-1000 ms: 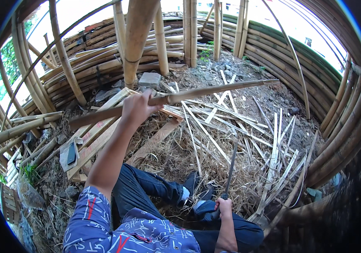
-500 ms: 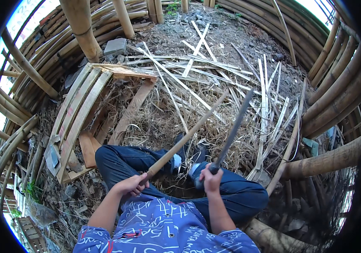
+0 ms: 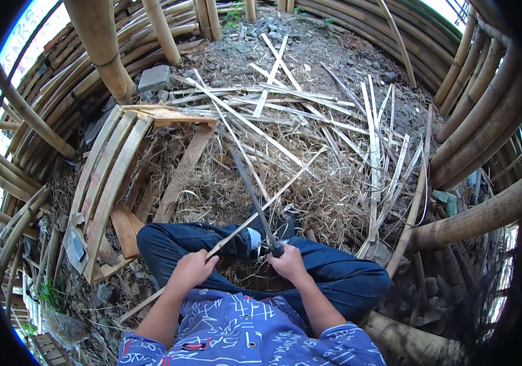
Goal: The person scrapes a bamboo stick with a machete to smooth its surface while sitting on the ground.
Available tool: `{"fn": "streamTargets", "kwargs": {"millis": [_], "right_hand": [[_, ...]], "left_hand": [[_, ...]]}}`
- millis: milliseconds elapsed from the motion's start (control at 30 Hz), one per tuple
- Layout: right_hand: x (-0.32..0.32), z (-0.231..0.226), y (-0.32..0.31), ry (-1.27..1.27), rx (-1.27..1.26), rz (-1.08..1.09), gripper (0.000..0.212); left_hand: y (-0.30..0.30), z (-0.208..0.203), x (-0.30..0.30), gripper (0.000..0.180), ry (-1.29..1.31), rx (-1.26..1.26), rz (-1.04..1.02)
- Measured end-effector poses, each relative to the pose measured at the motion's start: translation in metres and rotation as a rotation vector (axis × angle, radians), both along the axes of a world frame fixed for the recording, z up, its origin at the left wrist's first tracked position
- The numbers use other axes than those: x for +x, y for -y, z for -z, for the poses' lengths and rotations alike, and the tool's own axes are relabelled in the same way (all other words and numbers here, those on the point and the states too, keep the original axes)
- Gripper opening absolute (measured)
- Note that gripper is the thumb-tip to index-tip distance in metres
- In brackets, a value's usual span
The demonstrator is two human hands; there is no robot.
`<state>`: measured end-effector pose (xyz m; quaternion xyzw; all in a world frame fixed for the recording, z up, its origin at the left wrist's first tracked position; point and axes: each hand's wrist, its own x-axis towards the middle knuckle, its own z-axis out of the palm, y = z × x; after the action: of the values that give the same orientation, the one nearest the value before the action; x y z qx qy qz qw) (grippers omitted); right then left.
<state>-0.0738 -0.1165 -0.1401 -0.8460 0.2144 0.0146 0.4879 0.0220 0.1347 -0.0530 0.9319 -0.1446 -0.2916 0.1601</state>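
My left hand (image 3: pixel 192 269) is closed round a long, narrow bamboo strip (image 3: pixel 282 192). The strip slants up to the right over my crossed legs, and its rear end sticks out past my left forearm. In my right hand (image 3: pixel 288 266) is the dark handle of a long-bladed knife, a machete (image 3: pixel 247 183) by its look. Its dark blade points away and to the left and crosses the strip just in front of my shins. Whether the blade touches the strip, I cannot tell.
Pale split bamboo strips (image 3: pixel 279 108) lie scattered over shavings ahead. A wooden slatted crate (image 3: pixel 99 174) stands at the left, near a grey block (image 3: pixel 154 78). Thick bamboo poles (image 3: pixel 474 213) are at the right, and stacked poles line both sides.
The knife has swung left, from pointing up and right to crossing the strip. My left hand has shifted along the strip, whose rear end now shows behind my forearm.
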Motion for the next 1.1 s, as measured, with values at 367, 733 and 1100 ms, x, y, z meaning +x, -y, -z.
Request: {"fn": "streamTargets", "kwargs": {"millis": [367, 733, 1100], "right_hand": [[0.014, 0.023, -0.004, -0.217, -0.119, -0.224, 0.029], [0.004, 0.030, -0.014, -0.221, -0.246, -0.316, 0.025], [0.010, 0.040, -0.020, -0.294, -0.386, -0.431, 0.023]], "left_hand": [[0.017, -0.007, -0.006, 0.035, 0.172, 0.154, 0.064], [-0.004, 0.023, -0.003, 0.040, 0.191, 0.167, 0.040], [-0.007, 0.037, -0.024, 0.028, 0.134, -0.007, -0.004]]}}
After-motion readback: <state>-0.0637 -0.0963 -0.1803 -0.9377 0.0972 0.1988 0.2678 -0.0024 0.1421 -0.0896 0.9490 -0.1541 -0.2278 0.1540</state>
